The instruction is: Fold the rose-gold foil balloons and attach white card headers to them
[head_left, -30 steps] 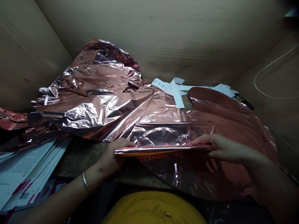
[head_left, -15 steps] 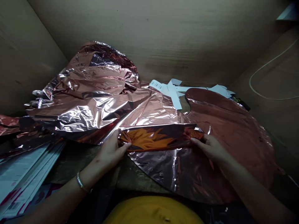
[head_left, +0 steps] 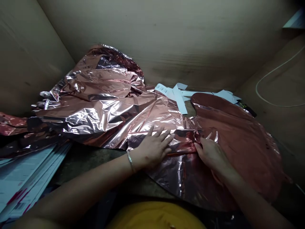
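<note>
A large rose-gold foil balloon [head_left: 238, 146] lies flat and deflated in front of me, with a strip of it folded over [head_left: 183, 140] near its left edge. My left hand [head_left: 152, 148] lies flat on that folded strip with its fingers stretched out. My right hand [head_left: 209, 152] rests at the strip's right end, its fingers pressed on the foil. A crumpled heap of more rose-gold foil balloons [head_left: 100, 95] rises behind and to the left.
White paper strips and labels [head_left: 178, 93] lie at the back by the brown wall. Printed white sheets [head_left: 26, 171] are stacked at the lower left. A white cord [head_left: 269, 89] loops on the right panel. My yellow garment [head_left: 152, 216] shows at the bottom.
The folded strip, held up by both hands before, now lies flat on the balloon. My left hand has slid right onto it and spread out; my right hand stays at its right end.
</note>
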`<state>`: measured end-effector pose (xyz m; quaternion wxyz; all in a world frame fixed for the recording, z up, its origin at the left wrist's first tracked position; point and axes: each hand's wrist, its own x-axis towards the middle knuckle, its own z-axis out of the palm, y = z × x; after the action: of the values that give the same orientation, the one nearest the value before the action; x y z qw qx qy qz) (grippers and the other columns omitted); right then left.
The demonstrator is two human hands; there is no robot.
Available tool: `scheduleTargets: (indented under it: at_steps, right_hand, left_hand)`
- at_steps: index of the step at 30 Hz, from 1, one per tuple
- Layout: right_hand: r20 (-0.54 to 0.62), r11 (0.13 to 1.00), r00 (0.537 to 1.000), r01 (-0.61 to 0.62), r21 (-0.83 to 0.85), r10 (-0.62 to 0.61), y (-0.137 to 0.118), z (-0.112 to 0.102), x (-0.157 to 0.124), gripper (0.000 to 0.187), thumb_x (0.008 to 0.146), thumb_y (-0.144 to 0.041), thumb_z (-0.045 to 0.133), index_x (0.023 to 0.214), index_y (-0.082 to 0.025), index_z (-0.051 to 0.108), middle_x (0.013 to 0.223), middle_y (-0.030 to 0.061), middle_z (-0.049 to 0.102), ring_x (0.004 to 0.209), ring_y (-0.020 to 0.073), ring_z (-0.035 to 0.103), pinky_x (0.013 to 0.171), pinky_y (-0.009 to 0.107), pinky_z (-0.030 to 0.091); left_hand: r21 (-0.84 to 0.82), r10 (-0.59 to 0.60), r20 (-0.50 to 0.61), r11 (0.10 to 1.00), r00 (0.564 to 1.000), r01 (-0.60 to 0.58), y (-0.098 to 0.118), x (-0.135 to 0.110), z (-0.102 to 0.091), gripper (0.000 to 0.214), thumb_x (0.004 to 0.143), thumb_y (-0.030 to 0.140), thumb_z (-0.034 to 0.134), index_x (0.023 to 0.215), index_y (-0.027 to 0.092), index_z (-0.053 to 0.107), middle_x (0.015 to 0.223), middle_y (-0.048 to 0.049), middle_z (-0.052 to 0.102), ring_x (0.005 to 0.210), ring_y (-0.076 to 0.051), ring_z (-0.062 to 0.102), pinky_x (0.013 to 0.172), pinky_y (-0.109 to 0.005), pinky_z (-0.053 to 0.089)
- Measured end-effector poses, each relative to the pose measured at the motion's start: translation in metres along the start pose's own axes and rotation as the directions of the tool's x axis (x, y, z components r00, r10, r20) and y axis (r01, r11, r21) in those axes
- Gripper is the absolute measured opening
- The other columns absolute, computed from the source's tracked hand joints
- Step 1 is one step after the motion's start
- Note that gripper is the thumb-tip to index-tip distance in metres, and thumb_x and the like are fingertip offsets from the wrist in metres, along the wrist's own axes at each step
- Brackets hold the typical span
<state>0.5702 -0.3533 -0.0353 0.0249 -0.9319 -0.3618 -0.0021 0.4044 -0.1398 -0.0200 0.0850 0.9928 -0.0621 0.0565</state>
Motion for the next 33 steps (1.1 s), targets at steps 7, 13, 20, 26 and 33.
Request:
scheduleTargets:
  at_steps: [7,13,20,26,33]
  right_hand:
    - [-0.316,0.97,0.917,0.228,-0.085,-0.243,-0.028,-0.007,0.002,0.05,0.094,-0.031,0.041,0.137,-0.007,0.046,0.146,0.0213,0.039,0.137,0.0351,0.03,0.109,0.052,0.03]
    - [0.082,0.971,0.969,0.235,-0.033,-0.232,-0.048,0.025,0.015,0.071,0.096,-0.052,0.032,0.149,-0.005,0.028,0.155,0.0194,0.022,0.143,0.0332,0.018,0.113,0.055,0.023]
    - [0.098,0.982,0.979,0.183,-0.053,-0.178,-0.043,0.028,0.013,0.072,0.097,-0.052,0.027,0.15,-0.005,0.024,0.156,0.0179,0.017,0.144,0.0313,0.015,0.114,0.052,0.022]
    - [0.114,0.985,0.979,0.171,-0.03,-0.166,-0.045,0.021,0.013,0.071,0.097,-0.053,0.03,0.149,-0.004,0.027,0.156,0.0192,0.019,0.144,0.0322,0.018,0.114,0.054,0.023]
    - [-0.221,0.71,0.703,0.701,0.06,-0.676,-0.088,0.001,-0.033,0.051,0.092,-0.015,0.046,0.143,-0.011,0.042,0.145,0.0152,0.044,0.136,0.027,0.038,0.11,0.046,0.038]
  left_hand:
    - [-0.041,0.012,0.046,0.999,0.999,-0.01,0.005,0.011,0.029,0.055,0.098,0.046,0.033,0.149,0.024,0.03,0.155,-0.0097,0.03,0.142,-0.032,0.024,0.112,-0.057,0.015]
    - [-0.02,-0.079,0.108,0.996,0.991,0.082,-0.024,-0.014,0.015,0.072,0.094,0.061,0.033,0.149,0.015,0.029,0.154,-0.0163,0.029,0.143,-0.031,0.023,0.115,-0.051,0.015]
    - [0.147,-0.128,0.026,0.981,0.991,0.123,-0.046,-0.049,-0.043,0.063,0.088,0.043,0.055,0.139,0.008,0.043,0.144,-0.0198,0.042,0.133,-0.035,0.036,0.109,-0.048,0.029]
    - [0.135,0.092,0.258,0.982,0.962,-0.131,-0.018,-0.034,-0.028,0.027,0.089,0.007,0.048,0.111,0.012,0.061,0.099,-0.0107,0.063,0.086,-0.023,0.058,0.074,-0.033,0.05]
    - [-0.016,-0.15,0.256,0.987,0.955,0.159,0.035,-0.062,-0.025,0.019,0.086,0.006,0.049,0.099,0.009,0.062,0.088,-0.0112,0.065,0.074,-0.022,0.062,0.067,-0.034,0.053]
